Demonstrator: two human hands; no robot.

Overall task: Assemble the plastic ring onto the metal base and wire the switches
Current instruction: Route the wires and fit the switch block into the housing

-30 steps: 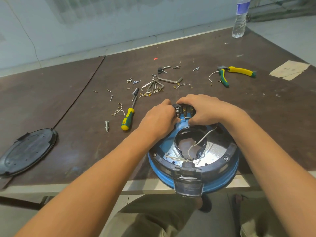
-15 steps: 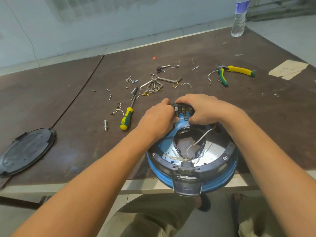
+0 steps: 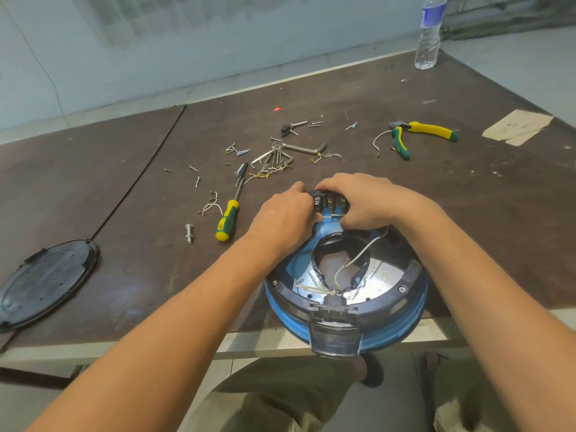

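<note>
My left hand [image 3: 282, 219] and right hand [image 3: 364, 201] meet at the far rim of the metal base [image 3: 385, 280], where the switches [image 3: 330, 202] stand in a short black block with brass terminals facing me. The left fingers [image 3: 304, 194] curl in and pinch the block's left end; the right fingers [image 3: 330, 183] are clenched over its top and right end, so both hands grasp it between them. The base is a shiny, dimpled disc with a wide opening at its middle, seated in a round blue body [image 3: 405, 319] that overhangs the near edge of the bench [image 3: 124, 213]. The plastic ring [image 3: 414, 272], black and matte, lies round the base's rim, with a screw head showing at each side. A white wire [image 3: 358, 257] runs across the base's opening from under my right hand towards a dark, translucent plug housing [image 3: 335, 335] at the base's near edge, where thinner pale wires gather. Left of the base lie a yellow-and-green screwdriver [image 3: 229, 218] and a stubby bolt [image 3: 189, 233]; far to its left rests a round black lid [image 3: 46, 280]. Beyond the base are loose screws [image 3: 271, 159] and a bent hex key [image 3: 308, 148], with yellow-and-green pliers [image 3: 417, 134] beyond it to the right and a clear water bottle [image 3: 428, 35] farthest off.
</note>
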